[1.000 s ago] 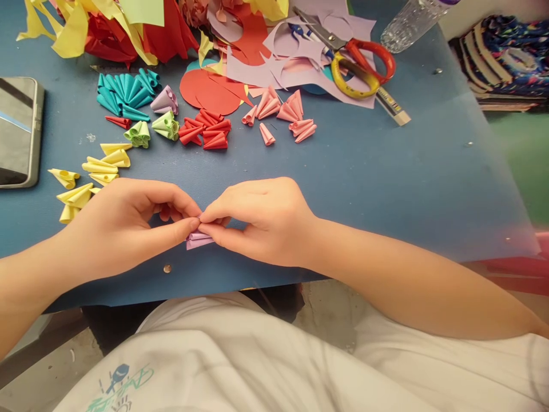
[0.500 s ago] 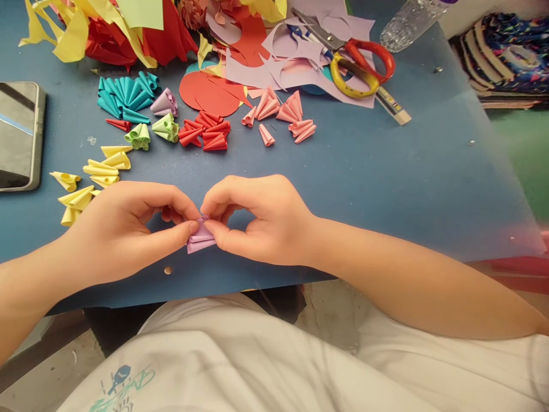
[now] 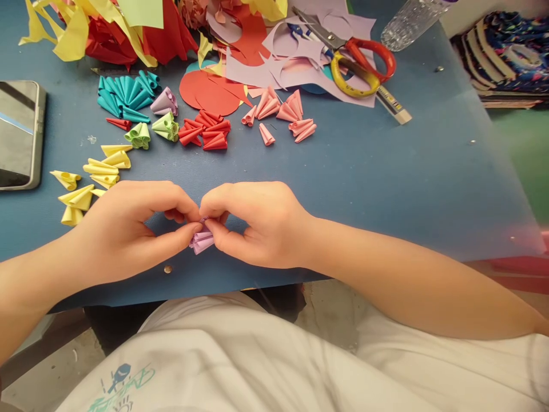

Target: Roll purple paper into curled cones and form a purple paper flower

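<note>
Near the table's front edge, my left hand (image 3: pixel 132 234) and my right hand (image 3: pixel 259 226) meet, both pinching a small bunch of purple paper cones (image 3: pixel 202 242). The bunch's lower end shows between my thumbs; its upper part is hidden by the fingertips. Just left of my left hand lie several yellow paper cones (image 3: pixel 79 197). Beyond my hands sit red paper cones (image 3: pixel 217 134), light green cones (image 3: pixel 166 126), teal cones (image 3: pixel 131 94), pink cones (image 3: pixel 294 106) and another purple bunch (image 3: pixel 164 103).
Scissors (image 3: pixel 355 88) with red and yellow handles lie on purple paper scraps (image 3: pixel 257 71), beside a cutter knife (image 3: pixel 394 107). A phone (image 3: pixel 19 134) is at the left, a plastic bottle (image 3: pixel 412 26) at the back right. Crumpled paper (image 3: pixel 115 40) fills the back left of the blue table (image 3: pixel 407 189).
The purple cones have turned slightly between my fingertips, now showing more of their folds and open ends. My right hand has dipped a little; everything else on the table stays put.
</note>
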Available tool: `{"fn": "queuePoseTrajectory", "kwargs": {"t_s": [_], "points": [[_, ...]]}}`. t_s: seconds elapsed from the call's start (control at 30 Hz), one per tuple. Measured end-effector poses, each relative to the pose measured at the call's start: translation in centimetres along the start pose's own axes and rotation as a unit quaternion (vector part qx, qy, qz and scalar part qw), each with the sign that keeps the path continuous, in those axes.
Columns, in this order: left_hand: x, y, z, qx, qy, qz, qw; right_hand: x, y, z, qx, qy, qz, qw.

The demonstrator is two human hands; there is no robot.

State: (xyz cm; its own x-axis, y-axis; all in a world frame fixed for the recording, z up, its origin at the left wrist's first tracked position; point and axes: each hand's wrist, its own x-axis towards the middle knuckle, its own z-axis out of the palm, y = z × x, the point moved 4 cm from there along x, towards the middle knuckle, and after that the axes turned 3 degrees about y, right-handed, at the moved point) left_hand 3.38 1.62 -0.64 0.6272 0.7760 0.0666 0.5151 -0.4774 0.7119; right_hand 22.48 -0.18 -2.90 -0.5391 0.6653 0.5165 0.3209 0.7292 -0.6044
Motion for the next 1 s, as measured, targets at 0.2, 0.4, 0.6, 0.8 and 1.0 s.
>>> {"fn": "queuePoseTrajectory", "kwargs": {"t_s": [0.2, 0.4, 0.6, 0.8, 1.0], "points": [[-0.2, 0.0, 0.1, 0.002, 0.010, -0.016, 1.000, 0.0, 0.4, 0.1, 0.081, 0.004, 0.040, 0.996], [-0.5, 0.4, -0.5, 0.025, 0.066, -0.005, 0.997, 0.3, 1.4, 0.0, 0.233, -0.025, 0.128, 0.964], [-0.3, -0.1, -0.4, 0.033, 0.059, 0.042, 0.997, 0.4, 1.7, 0.2, 0.256, -0.026, 0.136, 0.957], [-0.2, 0.0, -0.2, 0.022, 0.064, 0.085, 0.994, 0.2, 1.4, 0.4, 0.246, -0.030, 0.116, 0.962], [-0.2, 0.1, -0.3, 0.011, 0.056, 0.073, 0.996, 0.4, 1.7, 0.1, 0.287, -0.051, 0.134, 0.947]]}}
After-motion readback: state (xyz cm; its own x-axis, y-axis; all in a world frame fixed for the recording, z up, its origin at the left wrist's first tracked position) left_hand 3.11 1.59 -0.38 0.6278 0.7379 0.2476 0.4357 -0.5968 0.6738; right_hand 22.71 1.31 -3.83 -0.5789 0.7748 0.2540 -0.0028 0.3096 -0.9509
